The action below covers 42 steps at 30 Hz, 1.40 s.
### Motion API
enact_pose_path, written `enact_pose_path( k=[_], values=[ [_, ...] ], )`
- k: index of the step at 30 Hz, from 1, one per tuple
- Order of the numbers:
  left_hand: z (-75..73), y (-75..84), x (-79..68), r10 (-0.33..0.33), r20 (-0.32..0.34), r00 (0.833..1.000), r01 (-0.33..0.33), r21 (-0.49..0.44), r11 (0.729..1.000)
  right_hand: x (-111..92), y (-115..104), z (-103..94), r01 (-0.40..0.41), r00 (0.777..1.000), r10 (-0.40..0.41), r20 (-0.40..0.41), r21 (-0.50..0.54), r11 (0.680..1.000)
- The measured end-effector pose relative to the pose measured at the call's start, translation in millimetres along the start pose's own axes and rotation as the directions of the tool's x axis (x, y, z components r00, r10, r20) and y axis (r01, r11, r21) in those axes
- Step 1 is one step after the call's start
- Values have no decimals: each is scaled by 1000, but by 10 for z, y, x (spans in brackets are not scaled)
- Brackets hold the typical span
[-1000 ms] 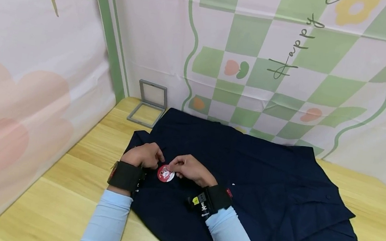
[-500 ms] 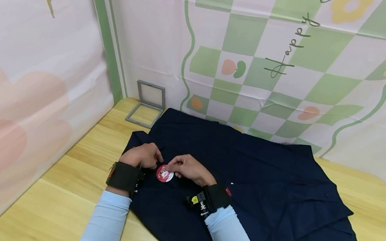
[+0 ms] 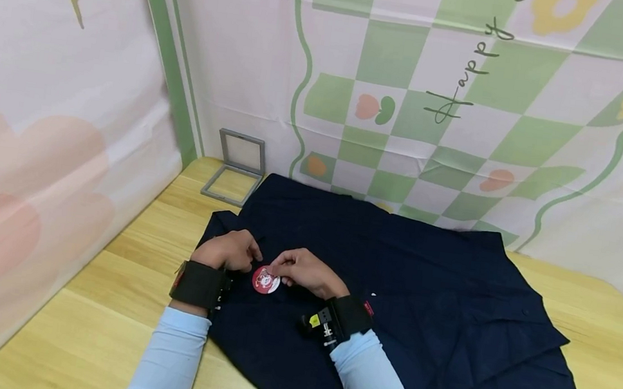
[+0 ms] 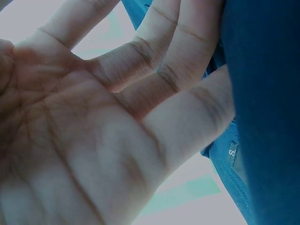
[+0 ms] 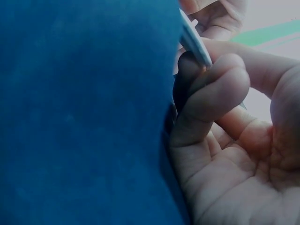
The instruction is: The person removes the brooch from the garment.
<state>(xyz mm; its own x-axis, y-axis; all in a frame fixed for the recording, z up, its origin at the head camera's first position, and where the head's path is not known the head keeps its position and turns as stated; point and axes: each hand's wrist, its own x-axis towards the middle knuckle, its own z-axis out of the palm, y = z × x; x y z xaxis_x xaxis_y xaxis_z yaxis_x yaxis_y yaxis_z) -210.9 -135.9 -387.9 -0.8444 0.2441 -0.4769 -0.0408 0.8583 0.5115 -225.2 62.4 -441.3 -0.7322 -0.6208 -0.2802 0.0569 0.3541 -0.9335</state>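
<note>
A dark navy garment (image 3: pixel 407 271) lies spread over the table. On its left part sits a round red badge (image 3: pixel 263 281) with a white cartoon figure. My right hand (image 3: pixel 308 272) pinches the badge's right edge between thumb and forefinger; the right wrist view shows its thin rim (image 5: pixel 196 42) edge-on. Just left of the badge, my left hand (image 3: pixel 229 250) grips the cloth with bent fingers. In the left wrist view the fingertips of the left hand (image 4: pixel 103 122) disappear behind the fabric, beside a small label (image 4: pixel 233 152) marked S. The badge's back is hidden.
A grey hinged square frame (image 3: pixel 239 166) stands unfolded at the back left corner of the wooden table (image 3: pixel 117 300). Printed cloth walls rise behind and to the left. A small red tag (image 3: pixel 369 308) shows on the garment beside the right wrist.
Both hands keep their places at the badge and cloth. The whole head view has shifted slightly, so everything appears a little further left.
</note>
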Motion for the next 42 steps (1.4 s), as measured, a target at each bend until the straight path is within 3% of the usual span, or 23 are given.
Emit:
enact_pose_path(
  k=[14, 28, 42],
  values=[
    [-4, -7, 23, -21, -22, 1000, 21, 2, 1000, -3, -15, -43, -4, 1000, 2, 30, 40, 999],
    [-10, -8, 23, -23, -2, 1000, 23, -4, 1000, 15, 15, -51, -14, 999, 11, 44, 73, 997],
    [-14, -35, 25, 4, -9, 1000, -4, -20, 1000, -30, -25, -48, -21, 1000, 21, 11, -10, 1000]
  ],
)
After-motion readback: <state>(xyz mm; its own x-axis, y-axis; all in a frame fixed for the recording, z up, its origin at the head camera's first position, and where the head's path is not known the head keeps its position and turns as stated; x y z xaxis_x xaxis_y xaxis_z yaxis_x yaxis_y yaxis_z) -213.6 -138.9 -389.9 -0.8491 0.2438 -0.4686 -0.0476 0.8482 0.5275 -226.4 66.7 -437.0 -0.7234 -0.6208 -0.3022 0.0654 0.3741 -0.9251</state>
